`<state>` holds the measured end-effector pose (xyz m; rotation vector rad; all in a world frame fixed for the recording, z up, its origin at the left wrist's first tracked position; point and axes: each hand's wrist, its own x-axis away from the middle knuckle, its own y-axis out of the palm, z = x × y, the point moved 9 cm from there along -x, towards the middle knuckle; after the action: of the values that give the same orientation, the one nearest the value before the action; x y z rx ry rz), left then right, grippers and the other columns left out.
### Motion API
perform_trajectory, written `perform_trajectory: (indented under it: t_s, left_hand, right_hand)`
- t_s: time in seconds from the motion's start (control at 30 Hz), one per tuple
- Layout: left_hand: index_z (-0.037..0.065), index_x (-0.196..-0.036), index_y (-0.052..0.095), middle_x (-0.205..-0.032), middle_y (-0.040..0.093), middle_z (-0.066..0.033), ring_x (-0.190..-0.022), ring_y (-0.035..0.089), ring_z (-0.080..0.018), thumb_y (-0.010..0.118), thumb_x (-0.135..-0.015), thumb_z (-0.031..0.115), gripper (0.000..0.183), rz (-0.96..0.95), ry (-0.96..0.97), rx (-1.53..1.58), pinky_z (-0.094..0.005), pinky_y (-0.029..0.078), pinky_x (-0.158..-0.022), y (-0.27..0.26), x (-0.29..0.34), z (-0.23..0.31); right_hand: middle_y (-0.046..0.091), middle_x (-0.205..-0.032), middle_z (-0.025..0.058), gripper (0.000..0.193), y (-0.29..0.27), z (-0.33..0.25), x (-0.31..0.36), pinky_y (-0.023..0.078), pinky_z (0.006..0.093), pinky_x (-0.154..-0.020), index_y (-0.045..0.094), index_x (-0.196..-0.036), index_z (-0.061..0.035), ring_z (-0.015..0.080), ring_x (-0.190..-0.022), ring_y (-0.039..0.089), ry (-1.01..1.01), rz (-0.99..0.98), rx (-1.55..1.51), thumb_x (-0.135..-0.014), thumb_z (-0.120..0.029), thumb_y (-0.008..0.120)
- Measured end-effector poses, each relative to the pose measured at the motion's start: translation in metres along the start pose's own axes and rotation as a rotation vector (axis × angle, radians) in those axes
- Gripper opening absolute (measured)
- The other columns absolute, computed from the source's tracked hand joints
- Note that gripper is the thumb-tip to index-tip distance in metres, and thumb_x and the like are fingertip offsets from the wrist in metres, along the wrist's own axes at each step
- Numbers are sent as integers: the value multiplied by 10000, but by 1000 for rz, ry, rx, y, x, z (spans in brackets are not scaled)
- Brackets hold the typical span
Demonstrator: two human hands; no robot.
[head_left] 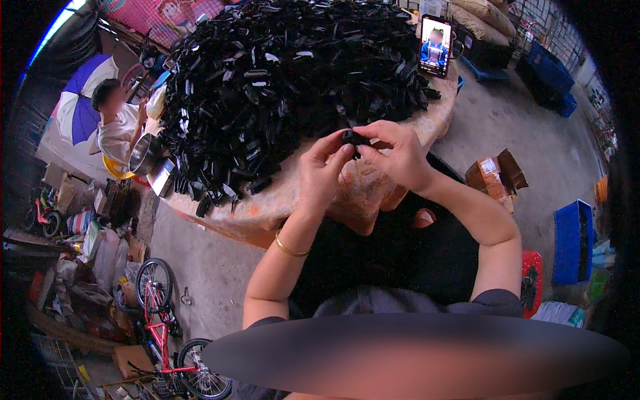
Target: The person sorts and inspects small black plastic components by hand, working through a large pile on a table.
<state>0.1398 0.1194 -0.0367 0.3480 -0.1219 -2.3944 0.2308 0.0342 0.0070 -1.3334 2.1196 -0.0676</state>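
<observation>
Both my hands meet over the near edge of the table, pinching one small black plastic part (351, 138) between them. My left hand (322, 163) grips it from the left with thumb and fingertips. From the right, my right hand (399, 152) holds it the same way, thumb below and forefinger above. The part's exact shape is partly hidden by my fingers. Just beyond spreads a large heap of glossy black plastic pieces (287, 80), covering most of the table. A patterned, pale orange cloth (260, 212) drapes over the table's near edge.
A phone (435, 47) stands upright at the table's far right. At the left sits another person (120, 127) beside a metal bowl (141, 155). A red bicycle (157, 330) is on the floor at lower left. Rightward are an open carton (492, 175) and a blue crate (572, 243).
</observation>
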Motion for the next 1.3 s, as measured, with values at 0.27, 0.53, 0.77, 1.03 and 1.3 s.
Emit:
perform_trajectory:
  t_s: [0.27,0.53,0.77,1.03,1.3]
  left_hand:
    - [-19,-1093,576,-971,627,-83,-855,579,-108,636,-778,22,323,100,72,-8,-225,464,-781,-5,5,14]
    - [-22,-1067,589,-992,623,-80,-884,571,-111,580,-814,22,257,5,79,6,-227,454,-798,-4,3,16]
    - [-20,-1014,614,-983,627,-78,-903,575,-144,561,-802,1,219,-131,94,148,-250,443,-826,4,4,26]
    - [-30,-996,614,-941,638,-75,-864,588,-139,580,-802,45,210,-116,18,-49,-248,456,-788,-3,1,19]
    - [-19,-916,614,-875,598,-99,-848,543,-241,560,-756,59,186,-371,306,-1105,-319,452,-759,53,1,22]
  right_hand:
    - [589,-844,146,263,-6,-34,5,492,274,-568,591,-933,28,230,-742,591,-331,138,182,-695,-51,669]
    - [582,-829,118,283,1,-15,4,482,327,-628,578,-921,-8,222,-750,581,-90,106,101,-704,-139,705]
    - [624,-772,145,324,13,1,8,462,311,-587,597,-967,-14,221,-698,614,-7,-113,-22,-741,-233,673]
    - [608,-722,137,211,15,-12,-6,459,368,-592,617,-877,-15,316,-670,588,-134,-384,315,-743,-178,612]
    - [576,-852,67,262,-12,19,-43,423,360,-720,630,-931,-70,243,-835,525,-261,44,932,-714,-217,629]
